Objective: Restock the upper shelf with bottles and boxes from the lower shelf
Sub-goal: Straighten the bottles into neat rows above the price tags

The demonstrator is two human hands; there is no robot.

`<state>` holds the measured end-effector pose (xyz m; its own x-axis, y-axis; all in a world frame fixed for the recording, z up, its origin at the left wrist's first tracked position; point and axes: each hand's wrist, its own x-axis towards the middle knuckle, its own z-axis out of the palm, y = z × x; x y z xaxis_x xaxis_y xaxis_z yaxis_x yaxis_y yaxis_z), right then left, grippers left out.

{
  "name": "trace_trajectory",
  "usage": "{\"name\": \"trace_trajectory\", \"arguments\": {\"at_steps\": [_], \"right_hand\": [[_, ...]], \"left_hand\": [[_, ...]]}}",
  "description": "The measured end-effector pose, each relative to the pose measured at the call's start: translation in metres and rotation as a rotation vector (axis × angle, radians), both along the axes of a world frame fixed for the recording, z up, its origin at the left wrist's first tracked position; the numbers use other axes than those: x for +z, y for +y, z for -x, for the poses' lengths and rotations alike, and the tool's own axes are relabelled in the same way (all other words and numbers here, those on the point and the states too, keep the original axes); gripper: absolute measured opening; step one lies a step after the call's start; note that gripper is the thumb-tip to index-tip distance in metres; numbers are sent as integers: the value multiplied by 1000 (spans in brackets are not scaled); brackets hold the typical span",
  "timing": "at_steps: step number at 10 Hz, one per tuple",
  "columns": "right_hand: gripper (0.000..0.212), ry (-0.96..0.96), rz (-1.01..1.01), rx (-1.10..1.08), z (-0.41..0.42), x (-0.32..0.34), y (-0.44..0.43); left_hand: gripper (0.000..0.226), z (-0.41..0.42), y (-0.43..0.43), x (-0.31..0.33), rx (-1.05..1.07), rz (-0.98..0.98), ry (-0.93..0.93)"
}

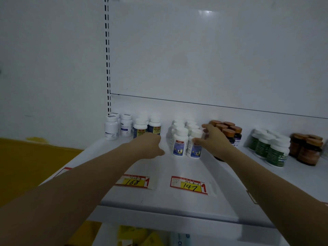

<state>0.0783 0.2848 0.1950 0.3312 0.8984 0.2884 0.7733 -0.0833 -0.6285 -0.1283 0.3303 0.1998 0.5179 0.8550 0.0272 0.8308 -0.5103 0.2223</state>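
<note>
The white upper shelf (159,201) carries rows of bottles. My right hand (213,139) grips the front right white bottle with a blue label (194,148); the thumb lies on its front and the fingers reach round its cap. A matching bottle (180,142) stands just left of it, with more of the same behind. My left hand (149,146) reaches to the foot of a white-capped, dark-labelled bottle (140,129). Its fingers are hidden behind the back of the hand, so a hold cannot be made out.
White bottles (111,127) stand at the far left, brown-capped dark bottles (230,130) right of my right hand, then green-labelled bottles (273,148) and brown jars (307,150). Price tags (188,185) line the shelf front. Yellow packs (131,233) lie on the lower shelf.
</note>
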Motion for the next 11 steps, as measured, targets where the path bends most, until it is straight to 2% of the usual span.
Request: {"name": "trace_trajectory", "arguments": {"at_steps": [1,2,3,4,5,6,8,9,10,11], "right_hand": [[65,-136,-58,2,14,22,-4],[56,-245,-117,73,46,50,-2],[49,-206,-127,180,93,65,11],[47,-163,-52,255,143,58,33],[35,-101,76,242,186,43,58],[13,-60,199,184,218,22,82],[31,17,322,65,249,-11,112],[33,89,293,9,251,-13,119],[34,164,287,5,239,-21,139],[33,135,308,-7,238,-26,143]], "left_hand": [[45,12,0,6,22,-7,-33],[33,35,2,15,38,-30,-58],[27,66,10,21,60,-42,-73],[36,104,26,20,139,-25,-33],[44,139,50,12,202,13,-43],[52,164,74,-5,210,69,-87],[64,158,112,-32,172,126,-307],[70,149,127,-38,114,143,-462],[67,142,136,-42,78,111,-554],[63,136,143,-54,84,149,-636]]}}
